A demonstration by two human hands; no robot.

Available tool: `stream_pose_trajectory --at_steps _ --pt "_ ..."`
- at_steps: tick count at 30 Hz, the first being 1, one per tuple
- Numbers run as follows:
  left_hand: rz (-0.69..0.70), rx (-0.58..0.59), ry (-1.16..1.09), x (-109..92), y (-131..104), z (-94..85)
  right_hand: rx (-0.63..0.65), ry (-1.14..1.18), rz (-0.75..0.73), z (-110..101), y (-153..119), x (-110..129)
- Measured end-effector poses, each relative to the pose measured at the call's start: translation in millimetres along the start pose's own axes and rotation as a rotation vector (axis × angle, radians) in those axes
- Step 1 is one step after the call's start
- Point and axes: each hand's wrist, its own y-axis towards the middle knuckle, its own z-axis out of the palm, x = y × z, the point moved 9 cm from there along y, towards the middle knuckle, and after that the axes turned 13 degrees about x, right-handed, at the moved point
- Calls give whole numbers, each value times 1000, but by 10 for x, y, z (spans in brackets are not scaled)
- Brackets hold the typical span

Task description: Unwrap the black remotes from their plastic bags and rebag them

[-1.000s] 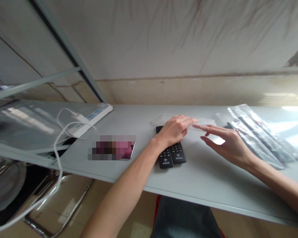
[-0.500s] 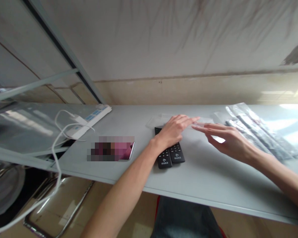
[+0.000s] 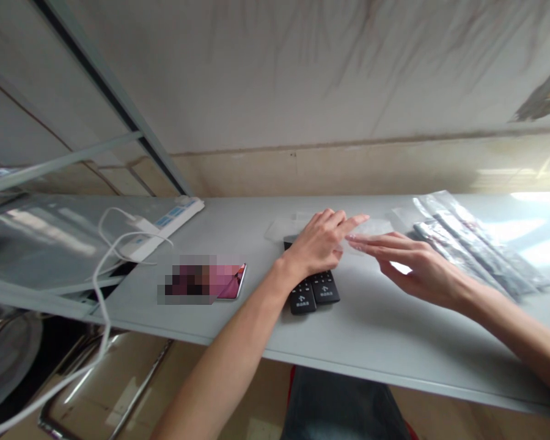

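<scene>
On the tabletop (image 3: 371, 342), just beyond two remotes (image 3: 303, 299), lies a clear film (image 3: 378, 227), its long axis running sideways. The left hand (image 3: 321, 241) is nearer to the remotes, bent over their upper part; I cannot tell whether its fingers clamp anything. The right hand (image 3: 389, 256) is beside it, fingers straight at the film, thumb apart from their tips. Both remotes lie side by side, long axes running away toward the wall (image 3: 297, 174), lettered ends pointing to the near edge.
</scene>
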Motion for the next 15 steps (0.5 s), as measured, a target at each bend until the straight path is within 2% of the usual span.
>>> stream_pose_trajectory --at_steps 4,8,11,15 --pt "-41 45 19 2 3 -8 -17 -15 -34 -41 60 126" --pt "-48 52 10 9 -9 0 -72 16 -26 -73 54 109" --pt "-26 33 -12 5 -11 5 -110 49 12 -85 28 58" --pt "-29 -7 -42 37 -11 -2 -140 86 -7 -127 32 82"
